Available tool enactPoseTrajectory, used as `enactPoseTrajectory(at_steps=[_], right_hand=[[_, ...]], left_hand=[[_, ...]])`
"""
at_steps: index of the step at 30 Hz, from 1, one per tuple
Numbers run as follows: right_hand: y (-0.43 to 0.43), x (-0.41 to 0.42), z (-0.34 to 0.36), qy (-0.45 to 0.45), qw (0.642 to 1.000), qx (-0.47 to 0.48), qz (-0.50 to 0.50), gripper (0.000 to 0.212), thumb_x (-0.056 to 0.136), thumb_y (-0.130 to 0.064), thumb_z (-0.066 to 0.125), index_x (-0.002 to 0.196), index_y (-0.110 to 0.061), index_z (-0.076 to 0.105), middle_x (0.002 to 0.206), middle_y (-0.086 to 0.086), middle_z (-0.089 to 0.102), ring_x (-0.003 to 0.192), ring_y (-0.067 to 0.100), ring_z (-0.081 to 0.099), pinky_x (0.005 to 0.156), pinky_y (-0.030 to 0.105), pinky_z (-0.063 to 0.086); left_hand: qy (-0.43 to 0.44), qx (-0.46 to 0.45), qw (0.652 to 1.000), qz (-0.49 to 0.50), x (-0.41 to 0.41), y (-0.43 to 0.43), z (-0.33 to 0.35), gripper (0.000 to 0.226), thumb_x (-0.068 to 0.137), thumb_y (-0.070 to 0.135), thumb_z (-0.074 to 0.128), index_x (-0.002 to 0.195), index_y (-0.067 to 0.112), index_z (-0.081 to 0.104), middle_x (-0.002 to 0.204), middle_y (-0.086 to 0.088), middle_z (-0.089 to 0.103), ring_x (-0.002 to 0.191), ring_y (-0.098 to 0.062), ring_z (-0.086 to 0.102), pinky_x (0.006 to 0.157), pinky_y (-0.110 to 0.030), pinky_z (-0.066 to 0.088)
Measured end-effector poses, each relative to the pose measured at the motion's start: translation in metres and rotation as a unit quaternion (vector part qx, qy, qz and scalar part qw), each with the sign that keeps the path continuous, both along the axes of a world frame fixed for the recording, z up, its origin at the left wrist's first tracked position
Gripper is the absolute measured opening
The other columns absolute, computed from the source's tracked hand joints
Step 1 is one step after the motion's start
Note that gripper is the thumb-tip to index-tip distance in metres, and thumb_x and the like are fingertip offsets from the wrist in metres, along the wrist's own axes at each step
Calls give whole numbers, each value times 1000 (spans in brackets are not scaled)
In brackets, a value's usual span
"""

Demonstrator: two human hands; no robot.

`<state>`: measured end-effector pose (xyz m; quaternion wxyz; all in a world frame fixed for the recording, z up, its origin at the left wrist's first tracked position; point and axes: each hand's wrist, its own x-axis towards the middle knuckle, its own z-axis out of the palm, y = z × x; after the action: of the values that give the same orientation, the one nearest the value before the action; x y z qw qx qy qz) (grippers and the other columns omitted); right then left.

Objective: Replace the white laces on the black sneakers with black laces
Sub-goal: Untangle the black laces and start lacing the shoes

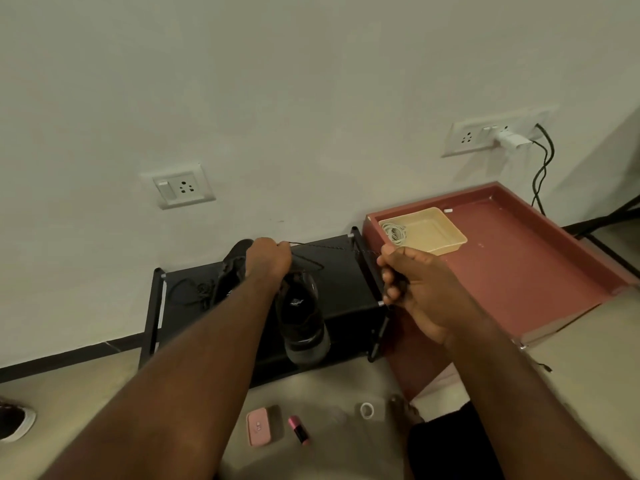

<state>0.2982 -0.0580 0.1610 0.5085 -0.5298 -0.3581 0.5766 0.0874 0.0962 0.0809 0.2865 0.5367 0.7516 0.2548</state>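
The sneaker (303,317) upper is noted as matt black cloth with smoother, faintly glossy panels. The black lace (329,247) appears braided and matt. The rack shelf (343,285) looks like matt black fabric. The red worktop (519,271) is smooth with a slight sheen. The beige tray (429,233) appears to be smooth plastic.

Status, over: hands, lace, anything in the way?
Left hand and right hand grip black lace, taut between them above sneaker. White coil sits in tray. No obstruction seen.
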Motion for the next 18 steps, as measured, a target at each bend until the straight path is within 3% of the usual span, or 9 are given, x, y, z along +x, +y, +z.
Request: enactPoseTrajectory(at_steps=[3, 6, 9, 11, 14, 18], right_hand=[[-1, 5, 11, 8, 999, 1, -33, 22, 104, -20, 51, 93, -6, 65, 63, -1, 53, 43, 7, 35, 47, 22, 33], [4, 2, 22, 26, 999, 12, -40, 20, 105, -9, 44, 106, -11, 64, 73, 5, 65, 47, 9, 46, 50, 23, 40], [9, -8, 35, 18, 999, 27, -29, 26, 106, -5, 41, 121, -21, 56, 84, 9, 75, 55, 13, 62, 53, 24, 51], [13, -18, 44, 2, 999, 45, -15, 25, 106, -6, 41, 120, -18, 59, 90, 11, 75, 60, 15, 68, 56, 23, 53], [19, -38, 63, -1, 998, 60, 20, 17, 105, -11, 48, 115, -11, 62, 105, 10, 74, 80, 19, 75, 68, 27, 56], [30, -61, 98, -44, 993, 81, 70, 28, 97, 2, 53, 122, -9, 58, 117, 5, 71, 95, 21, 75, 75, 33, 56]], left_hand=[[0, -12, 999, 41, -13, -1, 0, 33, 96, 23, 50, 106, -5, 65, 109, -21, 66, 100, -39, 62, 79, -35, 46], [14, -48, 999, 7, -22, -5, 9, 26, 97, 10, 48, 111, -7, 62, 112, -24, 64, 94, -36, 60, 81, -39, 50], [64, -33, 992, -99, -31, -9, 33, 14, 96, 3, 45, 92, -1, 59, 109, -25, 62, 105, -39, 61, 85, -37, 48], [113, 5, 979, -170, -36, -12, 57, 16, 95, -2, 45, 80, 3, 50, 111, -28, 61, 109, -41, 59, 82, -36, 43], [169, 67, 956, -231, -42, -21, 101, 17, 103, 9, 39, 110, -3, 49, 118, -27, 59, 108, -40, 57, 75, -33, 37], [165, 146, 949, -224, -48, -32, 169, 12, 102, 10, 42, 112, 2, 42, 126, -20, 60, 97, -34, 62, 58, -35, 47]])
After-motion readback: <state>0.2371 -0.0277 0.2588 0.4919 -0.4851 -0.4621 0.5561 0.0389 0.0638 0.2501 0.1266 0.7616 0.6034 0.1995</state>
